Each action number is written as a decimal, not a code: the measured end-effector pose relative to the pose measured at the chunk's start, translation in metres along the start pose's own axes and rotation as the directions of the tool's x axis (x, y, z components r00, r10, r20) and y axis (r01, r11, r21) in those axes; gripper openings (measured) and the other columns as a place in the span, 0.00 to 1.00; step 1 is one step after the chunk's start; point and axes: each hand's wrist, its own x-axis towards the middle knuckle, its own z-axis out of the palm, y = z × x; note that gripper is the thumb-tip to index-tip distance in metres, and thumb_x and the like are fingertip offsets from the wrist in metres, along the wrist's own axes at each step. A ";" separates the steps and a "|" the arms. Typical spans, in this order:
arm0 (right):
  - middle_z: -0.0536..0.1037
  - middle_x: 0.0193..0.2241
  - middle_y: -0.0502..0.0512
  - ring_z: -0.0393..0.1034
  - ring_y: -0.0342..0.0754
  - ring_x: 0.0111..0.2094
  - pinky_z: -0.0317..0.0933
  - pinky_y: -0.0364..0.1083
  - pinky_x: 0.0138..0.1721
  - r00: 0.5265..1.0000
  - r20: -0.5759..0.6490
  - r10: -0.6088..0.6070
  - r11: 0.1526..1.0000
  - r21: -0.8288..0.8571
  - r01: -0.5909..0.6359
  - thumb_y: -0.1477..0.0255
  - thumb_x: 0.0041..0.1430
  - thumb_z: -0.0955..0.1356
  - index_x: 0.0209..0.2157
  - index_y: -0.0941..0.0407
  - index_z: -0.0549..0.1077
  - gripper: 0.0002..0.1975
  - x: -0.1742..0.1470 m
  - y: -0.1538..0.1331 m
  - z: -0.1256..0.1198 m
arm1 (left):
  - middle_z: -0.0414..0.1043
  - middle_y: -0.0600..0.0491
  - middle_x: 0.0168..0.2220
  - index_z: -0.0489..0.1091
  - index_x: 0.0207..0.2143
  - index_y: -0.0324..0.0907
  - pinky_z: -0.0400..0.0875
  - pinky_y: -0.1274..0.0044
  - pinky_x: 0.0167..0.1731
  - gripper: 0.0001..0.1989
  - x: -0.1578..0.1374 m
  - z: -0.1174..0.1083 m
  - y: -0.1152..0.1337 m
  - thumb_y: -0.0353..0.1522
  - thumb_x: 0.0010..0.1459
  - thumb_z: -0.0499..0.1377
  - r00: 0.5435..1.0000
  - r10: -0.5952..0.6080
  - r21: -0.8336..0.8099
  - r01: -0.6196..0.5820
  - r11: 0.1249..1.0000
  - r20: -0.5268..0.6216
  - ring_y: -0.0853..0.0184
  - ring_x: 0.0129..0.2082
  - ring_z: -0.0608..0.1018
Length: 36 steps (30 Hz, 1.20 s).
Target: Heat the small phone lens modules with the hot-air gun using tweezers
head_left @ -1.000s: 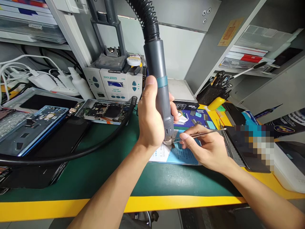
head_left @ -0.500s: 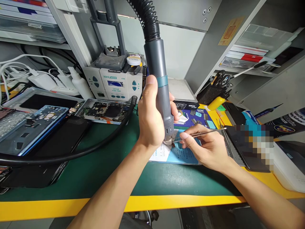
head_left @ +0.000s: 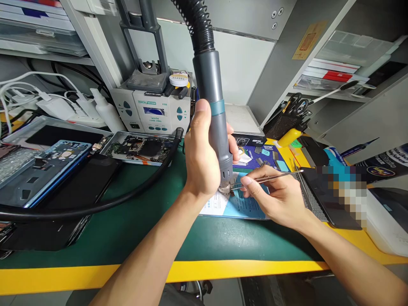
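Note:
My left hand [head_left: 204, 157] is wrapped round the grey handle of a hot air gun [head_left: 208, 78], held nearly upright with its metal nozzle pointing down. Between thumb and fingers of my right hand [head_left: 277, 195] is a pair of metal tweezers [head_left: 264, 179], the tips beside the nozzle. A small dark piece [head_left: 231, 193] shows just under the tips; the nozzle partly hides it, so its kind is unclear. Beneath lies a blue and white printed sheet or box [head_left: 245, 208] on the green mat [head_left: 143, 238].
Behind stands the hot air station [head_left: 156, 110]. Its black hose [head_left: 127, 199] curves across the left of the mat. Circuit boards sit in a tray [head_left: 140, 146], near a blue phone frame [head_left: 54, 170]. At right are a mesh tool holder [head_left: 280, 125] and a black panel [head_left: 331, 195].

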 end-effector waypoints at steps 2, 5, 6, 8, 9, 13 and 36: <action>0.81 0.27 0.51 0.77 0.42 0.25 0.70 0.40 0.29 1.000 0.001 0.001 1.000 -0.001 -0.001 0.72 0.64 0.71 0.29 0.56 0.78 0.09 0.000 0.000 0.000 | 0.68 0.53 0.15 0.65 0.25 0.41 0.66 0.75 0.17 0.28 0.000 0.000 0.001 0.54 0.65 0.49 1.000 0.006 -0.001 -0.006 1.000 0.001 0.67 0.15 0.73; 0.81 0.27 0.52 0.77 0.42 0.25 0.70 0.40 0.29 1.000 0.005 0.003 1.000 -0.005 -0.003 0.72 0.64 0.71 0.28 0.56 0.78 0.09 -0.001 0.000 -0.001 | 0.68 0.53 0.15 0.65 0.25 0.41 0.65 0.74 0.17 0.28 -0.001 0.001 0.001 0.53 0.65 0.49 1.000 0.013 -0.010 -0.013 1.000 -0.001 0.66 0.15 0.73; 0.81 0.27 0.52 0.77 0.42 0.26 0.70 0.40 0.29 1.000 0.006 0.001 1.000 -0.009 -0.001 0.72 0.64 0.70 0.28 0.56 0.78 0.10 0.000 0.000 -0.001 | 0.68 0.53 0.15 0.66 0.25 0.41 0.65 0.74 0.17 0.28 -0.001 0.001 0.000 0.53 0.65 0.49 1.000 0.012 -0.013 -0.012 1.000 0.001 0.66 0.15 0.73; 0.81 0.27 0.52 0.77 0.43 0.26 0.70 0.41 0.29 1.000 0.005 -0.006 1.000 -0.014 0.006 0.72 0.64 0.70 0.27 0.56 0.78 0.11 0.000 0.000 -0.001 | 0.68 0.54 0.16 0.67 0.25 0.41 0.66 0.75 0.18 0.28 -0.001 0.001 0.000 0.53 0.66 0.48 1.000 0.005 -0.016 -0.005 1.000 0.002 0.67 0.16 0.73; 0.81 0.27 0.52 0.77 0.43 0.26 0.70 0.41 0.29 1.000 0.005 -0.005 1.000 -0.017 0.005 0.72 0.65 0.70 0.27 0.56 0.78 0.11 0.000 0.000 -0.001 | 0.68 0.54 0.16 0.68 0.26 0.41 0.66 0.75 0.18 0.28 -0.001 0.000 0.000 0.53 0.66 0.47 1.000 0.002 -0.016 -0.002 1.000 -0.001 0.67 0.16 0.73; 0.82 0.27 0.53 0.77 0.44 0.26 0.70 0.42 0.28 1.000 0.010 0.013 1.000 -0.025 -0.013 0.70 0.65 0.70 0.28 0.56 0.79 0.11 -0.001 0.000 -0.001 | 0.68 0.54 0.20 0.71 0.26 0.41 0.66 0.76 0.18 0.29 0.000 -0.001 -0.002 0.52 0.66 0.48 1.000 0.015 -0.029 -0.016 0.999 -0.007 0.69 0.17 0.74; 0.83 0.28 0.54 0.78 0.45 0.25 0.71 0.43 0.27 1.000 0.000 0.003 0.999 -0.037 -0.003 0.70 0.65 0.70 0.30 0.56 0.79 0.09 0.001 -0.002 0.000 | 0.66 0.53 0.18 0.71 0.24 0.40 0.66 0.75 0.16 0.33 0.001 0.000 -0.003 0.57 0.65 0.47 0.999 0.045 -0.029 -0.045 0.999 -0.007 0.68 0.16 0.73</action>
